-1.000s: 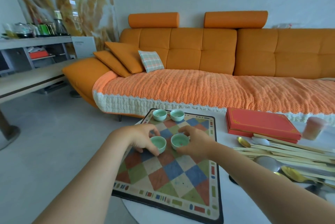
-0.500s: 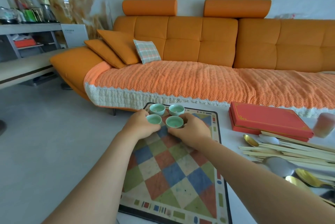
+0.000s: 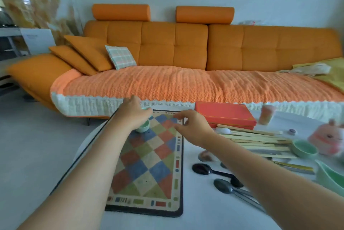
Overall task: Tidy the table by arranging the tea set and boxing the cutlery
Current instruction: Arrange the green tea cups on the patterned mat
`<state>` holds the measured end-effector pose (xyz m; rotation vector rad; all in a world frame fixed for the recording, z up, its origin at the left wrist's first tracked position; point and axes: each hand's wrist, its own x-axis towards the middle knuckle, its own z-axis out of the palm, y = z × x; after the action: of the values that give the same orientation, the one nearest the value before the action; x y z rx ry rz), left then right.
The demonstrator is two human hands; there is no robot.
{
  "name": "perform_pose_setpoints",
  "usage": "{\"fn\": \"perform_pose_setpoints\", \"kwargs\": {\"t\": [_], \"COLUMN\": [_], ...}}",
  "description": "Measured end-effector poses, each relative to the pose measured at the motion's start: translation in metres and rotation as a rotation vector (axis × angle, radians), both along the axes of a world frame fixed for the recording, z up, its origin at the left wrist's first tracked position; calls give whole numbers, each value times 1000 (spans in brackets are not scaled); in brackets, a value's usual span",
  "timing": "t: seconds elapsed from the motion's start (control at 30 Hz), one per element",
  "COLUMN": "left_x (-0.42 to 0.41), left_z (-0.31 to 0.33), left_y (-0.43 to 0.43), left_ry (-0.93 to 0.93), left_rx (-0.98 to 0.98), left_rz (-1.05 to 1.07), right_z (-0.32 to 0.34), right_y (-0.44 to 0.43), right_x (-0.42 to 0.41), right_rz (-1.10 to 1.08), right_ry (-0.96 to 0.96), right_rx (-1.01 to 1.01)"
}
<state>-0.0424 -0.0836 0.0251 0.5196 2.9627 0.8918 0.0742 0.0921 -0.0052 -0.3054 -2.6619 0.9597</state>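
Right hand [image 3: 193, 127] withdrawn, cup [image 3: 143, 128] by left fingers [image 3: 147, 113]

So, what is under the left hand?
A green cup on the mat peeks out below the left hand. The hand covers anything else there.

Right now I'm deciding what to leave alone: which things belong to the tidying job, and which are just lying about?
Belong: teacup on the checked mat, green cup by the chopsticks, red box, dark spoons.
Lying about: pink rabbit toy, pink tumbler, plaid cushion on the sofa.
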Motion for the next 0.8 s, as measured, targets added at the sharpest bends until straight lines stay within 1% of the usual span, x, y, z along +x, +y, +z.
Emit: {"fn": "perform_pose_setpoints", "kwargs": {"t": [0.07,0.17,0.27,0.4,0.47,0.53,0.63,0.7,0.8], "left_x": [29,79,129,181,203,219,232,234,237], "left_z": [8,16,16,8,5,-3,-18,-25,-31], "left_y": [38,94,148,215,246,275,308,324,343], "left_ry": [32,-16,-45,-98,-140,-153,-97,-66,-77], "left_rx": [59,114,143,93,49,15,-66,-110,-150], "left_rz": [-114,-323,-471,-625,-704,-770,-816,-835,-864], "right_z": [12,26,36,45,44,37,29,30,21], "right_y": [30,78,127,183,211,236,254,259,265], "right_x": [35,87,140,200,222,236,254,263,267], "right_rz": [-37,-134,-255,-359,-411,-406,-354,-331,-318], "right_ry": [-19,-61,-92,-90,-122,-180,-250,-271,-383], "right_rx": [42,92,146,224,278,302,312,278,235]}}
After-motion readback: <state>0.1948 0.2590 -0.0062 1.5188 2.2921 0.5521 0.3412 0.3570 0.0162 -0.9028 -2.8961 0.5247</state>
